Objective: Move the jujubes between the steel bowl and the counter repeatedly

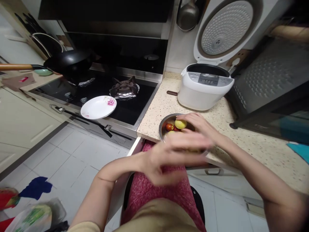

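Observation:
A steel bowl [163, 121] stands at the front edge of the speckled counter [241, 135]. It holds small fruits, among them a red one [169, 127] and a yellow-green one [180, 124]. My right hand [200, 124] reaches into the bowl with its fingertips on the yellow-green fruit. My left hand [172, 156] is blurred in front of the bowl, fingers spread, and covers the bowl's near side. Whether it holds anything is hidden.
A white rice cooker [204, 91] with its lid raised stands behind the bowl. A flowered white plate [98, 107] lies on the black gas hob [101, 90], a black wok [69, 59] at its back. Bags [31, 216] lie on the tiled floor.

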Motion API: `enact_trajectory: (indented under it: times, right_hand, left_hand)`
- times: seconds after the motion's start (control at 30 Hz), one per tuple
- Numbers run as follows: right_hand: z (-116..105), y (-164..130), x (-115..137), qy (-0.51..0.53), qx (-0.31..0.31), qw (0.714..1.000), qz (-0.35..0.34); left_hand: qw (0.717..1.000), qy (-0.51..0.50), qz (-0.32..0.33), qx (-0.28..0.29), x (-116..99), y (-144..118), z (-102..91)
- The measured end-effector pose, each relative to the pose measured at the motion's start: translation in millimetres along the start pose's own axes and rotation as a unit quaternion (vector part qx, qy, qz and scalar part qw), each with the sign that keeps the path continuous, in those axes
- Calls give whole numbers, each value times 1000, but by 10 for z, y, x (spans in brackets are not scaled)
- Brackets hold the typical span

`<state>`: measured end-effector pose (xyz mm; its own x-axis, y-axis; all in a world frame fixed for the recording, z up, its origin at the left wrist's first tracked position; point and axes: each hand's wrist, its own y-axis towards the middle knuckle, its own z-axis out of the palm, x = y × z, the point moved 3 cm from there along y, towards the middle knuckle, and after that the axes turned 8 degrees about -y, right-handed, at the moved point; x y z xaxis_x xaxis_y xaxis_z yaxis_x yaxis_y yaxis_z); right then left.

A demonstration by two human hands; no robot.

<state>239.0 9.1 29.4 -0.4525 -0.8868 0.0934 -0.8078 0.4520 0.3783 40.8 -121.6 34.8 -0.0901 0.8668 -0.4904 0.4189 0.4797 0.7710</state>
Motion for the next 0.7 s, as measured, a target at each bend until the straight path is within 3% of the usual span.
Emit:
enact_trajectory:
  times: [0.07,0.17,0.37,0.57,0.7]
  right_hand:
    - [26,17,-9,22,0,1000,2]
    - [52,28,-46,44,3,999,13]
    - [35,-58,-172,97,-16,995,10]
    - [-5,-173,-255,137,-81,987,39]
    - [-37,-218,-209,132,-125,981,63]
  left_hand:
    - [994,-13,9,-106,191,127,-168]
    - [983,-11,-55,-176,558,186,-257]
    - [989,3,-79,-128,978,71,-170]
    - [979,-44,-122,-156,1210,13,-214]
    - [978,-49,-134,-154,1245,-14,-218]
